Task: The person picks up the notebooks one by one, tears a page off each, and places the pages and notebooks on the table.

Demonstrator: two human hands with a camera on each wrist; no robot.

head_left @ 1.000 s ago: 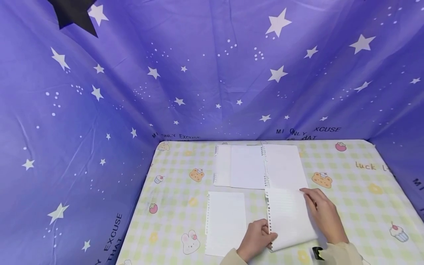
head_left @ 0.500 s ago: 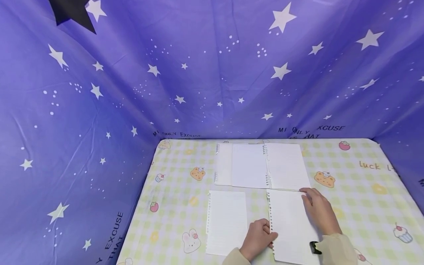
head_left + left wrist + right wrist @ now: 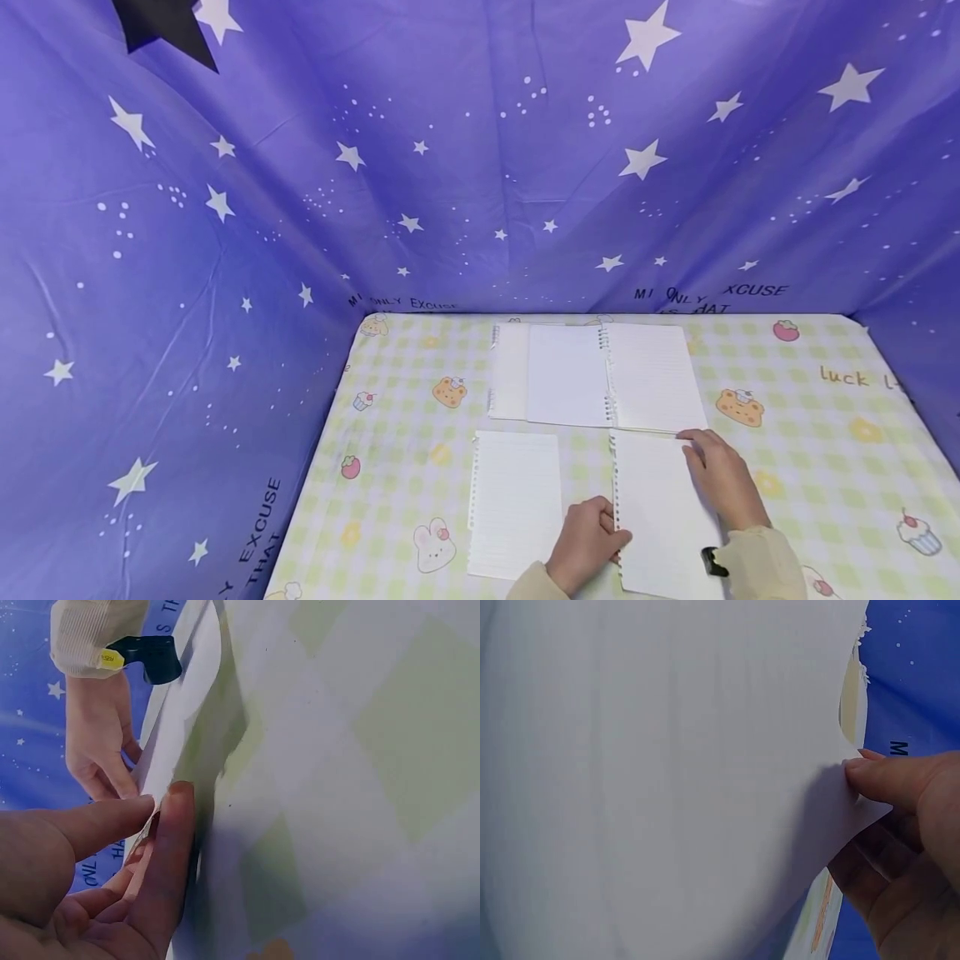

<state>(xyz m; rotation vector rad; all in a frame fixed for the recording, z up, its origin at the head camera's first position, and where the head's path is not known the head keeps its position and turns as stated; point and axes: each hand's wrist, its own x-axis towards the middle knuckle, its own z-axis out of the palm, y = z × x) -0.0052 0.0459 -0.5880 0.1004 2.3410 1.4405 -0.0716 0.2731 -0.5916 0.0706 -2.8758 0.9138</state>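
A sheet of white lined loose-leaf paper (image 3: 660,508), with holes down its left edge, lies at the near right. My left hand (image 3: 583,537) pinches its holed edge between thumb and finger. At its far right corner my right hand (image 3: 723,483) pinches the paper; in the right wrist view the thumb (image 3: 877,778) lies over the sheet and the fingers sit behind. From the left wrist view, the sheet's near edge (image 3: 202,697) curves up off the tablecloth. Another loose-leaf sheet (image 3: 517,500) lies flat to the left of my left hand.
Beyond the hands, an open spiral notebook (image 3: 656,375) lies with a plain white page (image 3: 567,375) on its left side. A checked tablecloth (image 3: 405,467) with cartoon prints covers the table. Purple star-patterned curtains (image 3: 465,183) rise at the back and sides.
The held sheet has come down from overlapping the notebook to just below it, and its raised lower part has flattened. The right hand keeps its corner grip, shifting only slightly.
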